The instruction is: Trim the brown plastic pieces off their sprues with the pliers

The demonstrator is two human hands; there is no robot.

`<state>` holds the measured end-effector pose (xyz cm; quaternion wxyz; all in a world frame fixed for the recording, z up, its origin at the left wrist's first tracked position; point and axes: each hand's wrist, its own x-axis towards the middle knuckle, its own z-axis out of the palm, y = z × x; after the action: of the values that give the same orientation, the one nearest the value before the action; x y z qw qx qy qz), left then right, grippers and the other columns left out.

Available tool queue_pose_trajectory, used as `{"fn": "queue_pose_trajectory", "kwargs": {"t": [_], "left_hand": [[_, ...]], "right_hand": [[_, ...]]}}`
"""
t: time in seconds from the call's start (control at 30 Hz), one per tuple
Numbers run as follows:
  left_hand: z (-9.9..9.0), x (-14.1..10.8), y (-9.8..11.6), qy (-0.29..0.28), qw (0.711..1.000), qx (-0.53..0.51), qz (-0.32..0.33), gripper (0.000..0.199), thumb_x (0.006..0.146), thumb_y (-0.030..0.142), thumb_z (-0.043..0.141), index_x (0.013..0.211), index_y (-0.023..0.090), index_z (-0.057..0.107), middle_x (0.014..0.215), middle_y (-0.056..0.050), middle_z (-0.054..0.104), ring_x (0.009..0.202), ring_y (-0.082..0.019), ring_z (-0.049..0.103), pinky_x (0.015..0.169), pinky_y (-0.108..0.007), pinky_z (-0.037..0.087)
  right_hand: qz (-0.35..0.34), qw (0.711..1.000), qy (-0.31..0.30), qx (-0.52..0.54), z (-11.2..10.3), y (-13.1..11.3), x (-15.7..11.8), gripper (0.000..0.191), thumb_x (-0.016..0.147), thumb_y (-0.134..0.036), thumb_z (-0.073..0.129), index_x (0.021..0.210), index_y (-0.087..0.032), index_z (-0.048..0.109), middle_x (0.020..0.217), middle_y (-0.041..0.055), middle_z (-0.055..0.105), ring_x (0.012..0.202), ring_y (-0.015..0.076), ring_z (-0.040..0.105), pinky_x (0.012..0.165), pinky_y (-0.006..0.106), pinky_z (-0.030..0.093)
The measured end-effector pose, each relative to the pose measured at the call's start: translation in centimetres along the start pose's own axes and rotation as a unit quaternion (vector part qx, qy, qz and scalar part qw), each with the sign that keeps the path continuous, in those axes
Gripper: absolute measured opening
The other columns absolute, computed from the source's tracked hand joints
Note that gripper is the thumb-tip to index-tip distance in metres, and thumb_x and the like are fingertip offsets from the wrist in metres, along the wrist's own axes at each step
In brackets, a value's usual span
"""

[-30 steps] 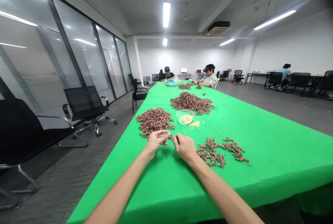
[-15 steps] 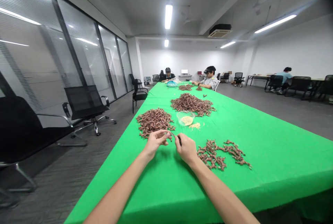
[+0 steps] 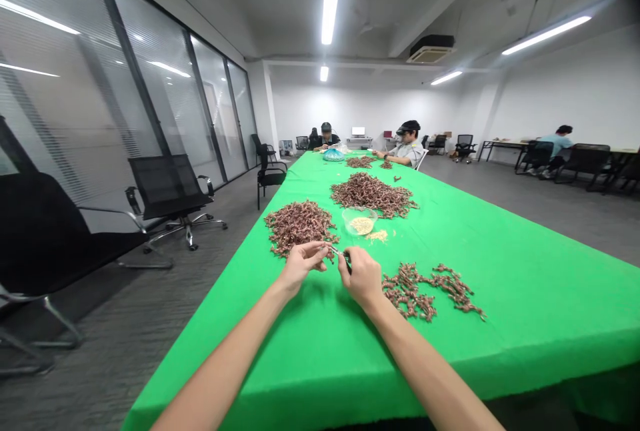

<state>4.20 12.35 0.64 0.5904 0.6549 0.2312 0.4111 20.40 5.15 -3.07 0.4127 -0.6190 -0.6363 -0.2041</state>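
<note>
My left hand (image 3: 301,267) pinches a small reddish-brown knobbly piece (image 3: 330,254) between thumb and fingers, at the near edge of a brown heap (image 3: 300,225). My right hand (image 3: 362,276) is closed round a small tool (image 3: 342,255) with a dark handle and a metal tip, which meets the piece. Just beyond the hands is a clear bowl (image 3: 360,221) of pale bits, with more bits (image 3: 377,235) spilled beside it. Loose brown pieces (image 3: 409,291) lie spread to the right of my right hand.
The green cloth (image 3: 525,297) covers a long table. A larger brown heap (image 3: 373,195) lies beyond the bowl. At the far end sit two people (image 3: 327,137) near a blue bag (image 3: 333,155). Black chairs (image 3: 167,184) stand on the left; another person (image 3: 556,144) sits at the far right.
The view has tilted slightly, so the table and heaps sit a little higher in the picture. More of the tool's metal tip shows between my hands, which stay together.
</note>
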Motion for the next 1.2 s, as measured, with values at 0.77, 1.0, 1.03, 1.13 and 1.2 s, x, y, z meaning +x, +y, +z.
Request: {"fn": "queue_pose_trajectory", "kwargs": {"t": [0.77, 1.0, 1.03, 1.13, 1.2], "left_hand": [[0.27, -0.04, -0.1, -0.013, 1.0, -0.006, -0.003, 0.041, 0.076, 0.042, 0.077, 0.104, 0.013, 0.073, 0.086, -0.009, 0.069, 0.055, -0.01, 0.056, 0.055, -0.024, 0.046], [0.16, -0.04, -0.41, -0.029, 1.0, -0.011, -0.003, 0.033, 0.08, 0.039, 0.074, 0.101, 0.014, 0.073, 0.086, -0.007, 0.067, 0.056, -0.01, 0.056, 0.056, -0.023, 0.045], [0.15, -0.03, -0.47, -0.03, 0.999, -0.01, -0.003, 0.033, 0.08, 0.039, 0.074, 0.1, 0.014, 0.073, 0.086, -0.007, 0.067, 0.056, -0.01, 0.056, 0.056, -0.023, 0.045], [0.13, 0.01, -0.6, -0.035, 0.999, -0.01, -0.006, 0.034, 0.08, 0.04, 0.073, 0.101, 0.014, 0.073, 0.087, -0.007, 0.067, 0.056, -0.009, 0.055, 0.056, -0.023, 0.045], [0.11, 0.03, -0.62, -0.037, 0.999, -0.011, -0.012, 0.036, 0.079, 0.042, 0.074, 0.102, 0.013, 0.073, 0.087, -0.007, 0.067, 0.057, -0.01, 0.055, 0.057, -0.023, 0.045]], "right_hand": [[-0.036, 0.997, -0.013, -0.074, -0.3, -0.03, 0.19, 0.042, 0.104, -0.043, 0.032, 0.088, -0.015, 0.059, 0.078, 0.0081, 0.057, 0.073, 0.0201, 0.052, 0.062, 0.029, 0.03], [-0.041, 0.995, -0.011, -0.095, -0.44, -0.16, 0.19, 0.043, 0.104, -0.043, 0.031, 0.083, -0.016, 0.058, 0.076, 0.0079, 0.057, 0.071, 0.0192, 0.051, 0.06, 0.029, 0.027], [-0.042, 0.994, -0.01, -0.098, -0.45, -0.17, 0.18, 0.043, 0.104, -0.043, 0.031, 0.083, -0.016, 0.058, 0.076, 0.0078, 0.057, 0.071, 0.0191, 0.051, 0.06, 0.03, 0.027], [-0.046, 0.993, -0.008, -0.106, -0.49, -0.12, 0.15, 0.042, 0.103, -0.044, 0.033, 0.083, -0.016, 0.057, 0.076, 0.0075, 0.056, 0.071, 0.019, 0.051, 0.06, 0.03, 0.027], [-0.048, 0.993, -0.009, -0.109, -0.52, -0.08, 0.15, 0.042, 0.103, -0.044, 0.034, 0.082, -0.016, 0.057, 0.076, 0.0075, 0.056, 0.072, 0.0191, 0.051, 0.061, 0.03, 0.028]]}}
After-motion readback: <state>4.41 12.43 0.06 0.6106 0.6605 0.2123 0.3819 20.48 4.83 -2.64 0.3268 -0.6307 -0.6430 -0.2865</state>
